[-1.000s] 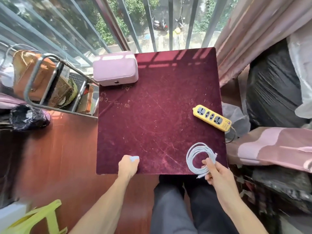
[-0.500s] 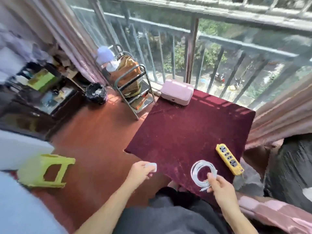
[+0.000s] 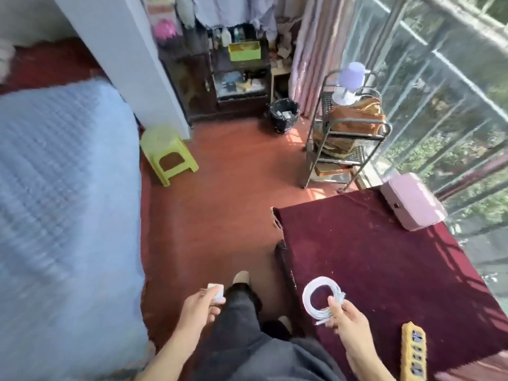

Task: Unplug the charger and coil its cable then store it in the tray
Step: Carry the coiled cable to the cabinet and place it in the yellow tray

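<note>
The charger (image 3: 216, 292), a small white block, sits in the left hand (image 3: 198, 307), fingers curled around it and thumb pressed on its upper face; it is out of any socket and held over the floor, clear of the table. The right hand (image 3: 347, 320) pinches the coiled cable (image 3: 322, 299) where its turns overlap, thumb on top and fingers bunched beneath. That grip appears chosen to keep the loops from springing apart. One short end of the cable pokes out below the pinch. The coil hangs just above the near left corner of the dark red table cloth (image 3: 384, 259). The yellow power strip (image 3: 413, 350) lies on the cloth beside the right forearm, with nothing plugged into the sockets that show. Judged from this, unplugging and coiling are done and only storage remains. No tray can be identified with certainty. The wire rack (image 3: 347, 138) by the railing and the pink case (image 3: 412, 206) at the far table edge are candidates. With each hand holding one part, both are ready to be set down together.
</note>
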`<state>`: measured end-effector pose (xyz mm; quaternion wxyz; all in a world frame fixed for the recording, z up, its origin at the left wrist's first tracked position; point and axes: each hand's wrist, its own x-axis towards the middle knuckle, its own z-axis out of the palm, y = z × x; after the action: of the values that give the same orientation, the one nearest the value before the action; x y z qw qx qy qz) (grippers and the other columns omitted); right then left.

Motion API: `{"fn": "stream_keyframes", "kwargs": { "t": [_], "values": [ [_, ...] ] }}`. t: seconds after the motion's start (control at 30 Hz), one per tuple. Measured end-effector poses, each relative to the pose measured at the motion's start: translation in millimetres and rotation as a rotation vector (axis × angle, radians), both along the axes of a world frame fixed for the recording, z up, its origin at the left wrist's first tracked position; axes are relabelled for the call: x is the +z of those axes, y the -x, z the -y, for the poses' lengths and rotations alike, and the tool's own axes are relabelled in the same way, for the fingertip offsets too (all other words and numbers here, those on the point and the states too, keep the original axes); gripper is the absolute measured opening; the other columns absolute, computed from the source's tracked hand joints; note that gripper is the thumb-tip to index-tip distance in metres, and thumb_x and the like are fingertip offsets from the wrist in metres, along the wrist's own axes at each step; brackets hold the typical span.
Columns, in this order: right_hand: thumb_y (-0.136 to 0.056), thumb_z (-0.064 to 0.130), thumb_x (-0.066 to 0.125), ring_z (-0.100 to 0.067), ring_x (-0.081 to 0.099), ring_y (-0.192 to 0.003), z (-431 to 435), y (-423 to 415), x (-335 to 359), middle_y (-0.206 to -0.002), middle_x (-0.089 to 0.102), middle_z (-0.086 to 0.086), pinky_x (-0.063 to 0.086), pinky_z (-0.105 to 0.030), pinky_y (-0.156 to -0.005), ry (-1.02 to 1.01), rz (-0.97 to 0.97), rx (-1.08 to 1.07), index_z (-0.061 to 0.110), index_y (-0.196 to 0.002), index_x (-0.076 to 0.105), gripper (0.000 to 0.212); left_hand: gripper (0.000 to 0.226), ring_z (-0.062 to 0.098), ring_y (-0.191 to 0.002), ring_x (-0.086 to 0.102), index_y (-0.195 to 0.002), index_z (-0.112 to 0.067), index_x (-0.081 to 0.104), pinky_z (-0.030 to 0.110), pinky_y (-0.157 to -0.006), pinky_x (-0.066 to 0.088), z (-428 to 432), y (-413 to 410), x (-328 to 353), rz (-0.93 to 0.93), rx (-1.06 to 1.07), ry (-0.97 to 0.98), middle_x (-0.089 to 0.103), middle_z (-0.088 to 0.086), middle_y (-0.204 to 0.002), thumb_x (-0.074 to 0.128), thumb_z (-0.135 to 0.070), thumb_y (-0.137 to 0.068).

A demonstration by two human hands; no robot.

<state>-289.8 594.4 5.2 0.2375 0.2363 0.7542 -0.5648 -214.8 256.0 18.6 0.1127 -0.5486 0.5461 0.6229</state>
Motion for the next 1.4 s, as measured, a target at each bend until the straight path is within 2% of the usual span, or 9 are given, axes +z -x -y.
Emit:
{"fn": "stream_keyframes", "kwargs": {
  "t": [0.2, 0.33, 0.5, 0.67, 0.83, 1.0, 1.13, 1.27, 1.4],
  "values": [
    [-0.102, 0.027, 0.07, -0.004, 0.063, -0.054, 71, 57, 0, -0.069, 0.073, 0.002, 0.047, -0.023, -0.056, 0.042, 0.013, 0.127, 0.01, -0.091, 0.078, 0.021, 0.028, 0.017, -0.057, 0.053, -0.117, 0.004, 0.065, 0.02, -0.045, 0.037, 47, 0, 6, 0.01, 0.167, -0.004, 0.072, 0.03, -0.112, 0.065, -0.017, -0.098],
    [-0.103, 0.024, 0.069, -0.009, 0.057, -0.055, 121, 94, 3, -0.073, 0.068, -0.008, 0.041, -0.017, -0.046, 0.087, 0.056, 0.109, 0.005, -0.098, 0.077, 0.021, 0.022, 0.017, -0.055, 0.055, -0.105, 0.002, 0.072, 0.022, -0.047, 0.038, 96, 19, -2, 0.029, 0.182, 0.014, 0.077, 0.024, -0.097, 0.068, -0.016, -0.095],
    [-0.101, 0.026, 0.072, -0.009, 0.057, -0.052, 187, 151, 13, -0.073, 0.071, -0.009, 0.04, -0.024, -0.049, 0.116, 0.048, 0.085, 0.013, -0.101, 0.082, 0.016, 0.022, 0.012, -0.047, 0.057, -0.09, -0.004, 0.077, 0.022, -0.043, 0.04, 158, 67, -13, 0.032, 0.1, 0.032, 0.078, 0.006, -0.068, 0.074, -0.026, -0.089],
    [-0.096, 0.036, 0.077, -0.005, 0.054, -0.048, 231, 197, 14, -0.063, 0.067, 0.0, 0.039, -0.02, -0.045, 0.121, 0.046, 0.052, 0.026, -0.084, 0.082, 0.017, 0.019, 0.006, -0.044, 0.061, -0.086, -0.012, 0.077, 0.019, -0.041, 0.043, 206, 143, -5, 0.009, -0.049, 0.055, 0.081, 0.001, -0.074, 0.07, -0.03, -0.089],
    [-0.097, 0.036, 0.075, -0.005, 0.056, -0.05, 265, 248, 13, -0.065, 0.069, 0.002, 0.041, -0.024, -0.05, 0.126, 0.053, 0.026, 0.028, -0.1, 0.085, 0.013, 0.026, 0.002, -0.051, 0.064, -0.093, -0.018, 0.076, 0.017, -0.045, 0.046, 239, 229, 13, -0.051, -0.141, 0.052, 0.082, -0.004, -0.081, 0.068, -0.042, -0.086],
    [-0.099, 0.033, 0.073, -0.007, 0.056, -0.05, 284, 326, 0, -0.065, 0.07, -0.003, 0.041, -0.023, -0.049, 0.106, 0.063, 0.001, 0.013, -0.094, 0.081, 0.022, 0.046, 0.002, -0.053, 0.065, -0.087, -0.02, 0.076, 0.018, -0.049, 0.048, 254, 303, 10, -0.078, -0.161, 0.07, 0.082, -0.002, -0.081, 0.067, -0.06, -0.065],
    [-0.1, 0.031, 0.073, -0.004, 0.055, -0.041, 290, 399, 0, -0.056, 0.069, 0.003, 0.044, -0.02, -0.041, 0.104, 0.073, 0.0, 0.008, -0.095, 0.078, 0.023, 0.03, 0.006, -0.054, 0.065, -0.093, -0.017, 0.076, 0.019, -0.048, 0.046, 259, 364, 4, -0.026, -0.085, 0.038, 0.082, 0.001, -0.081, 0.072, -0.044, -0.081],
    [-0.099, 0.037, 0.072, -0.025, 0.07, -0.059, 306, 468, 10, -0.07, 0.077, -0.015, 0.055, -0.036, -0.061, 0.131, 0.1, 0.04, 0.01, -0.098, 0.075, 0.028, 0.017, 0.009, -0.051, 0.063, -0.089, -0.014, 0.076, 0.021, -0.047, 0.043, 269, 435, 10, -0.041, -0.041, 0.025, 0.082, 0.005, -0.08, 0.072, -0.03, -0.088],
    [-0.098, 0.046, 0.071, -0.022, 0.072, -0.068, 336, 534, 15, -0.071, 0.078, -0.005, 0.052, -0.036, -0.067, 0.07, 0.061, 0.104, 0.017, -0.099, 0.076, 0.03, 0.017, 0.007, -0.046, 0.061, -0.092, -0.006, 0.074, 0.02, -0.045, 0.043, 290, 496, 17, -0.08, -0.039, 0.051, 0.081, 0.004, -0.074, 0.071, -0.024, -0.092]
  ]
}}
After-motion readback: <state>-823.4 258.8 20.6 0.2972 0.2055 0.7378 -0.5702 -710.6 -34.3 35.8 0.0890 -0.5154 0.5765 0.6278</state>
